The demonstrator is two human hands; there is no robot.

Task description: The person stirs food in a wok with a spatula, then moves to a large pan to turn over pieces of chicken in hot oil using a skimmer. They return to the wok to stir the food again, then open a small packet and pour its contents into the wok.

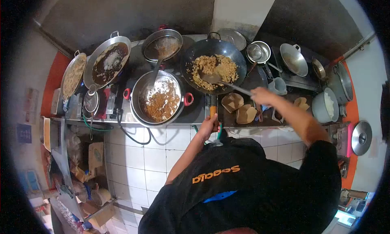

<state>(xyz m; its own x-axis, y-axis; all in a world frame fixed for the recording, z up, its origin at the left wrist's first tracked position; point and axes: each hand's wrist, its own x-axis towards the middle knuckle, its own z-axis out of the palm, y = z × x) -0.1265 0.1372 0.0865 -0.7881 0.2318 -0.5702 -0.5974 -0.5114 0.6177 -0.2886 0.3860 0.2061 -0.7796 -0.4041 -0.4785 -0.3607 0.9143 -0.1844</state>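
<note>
Left of the black wok [214, 67], a steel pot [159, 97] of browned food sat on the worktop [191, 112]. The wok held fried rice [213, 69]. The left hand [210, 122] was wrapped tightly round the wok's wooden handle [212, 109], just below the wok. Right of the wok, the right hand [263, 96] gripped a spatula [219, 80], whose blade lay in the rice. Folded paper boxes [239, 108] stood just below that hand.

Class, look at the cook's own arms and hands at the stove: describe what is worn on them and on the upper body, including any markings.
Both the left hand and right hand are bare, no gloves, forearms uncovered. The black shirt has short sleeves, orange lettering on the chest and a small blue mark below it.
</note>
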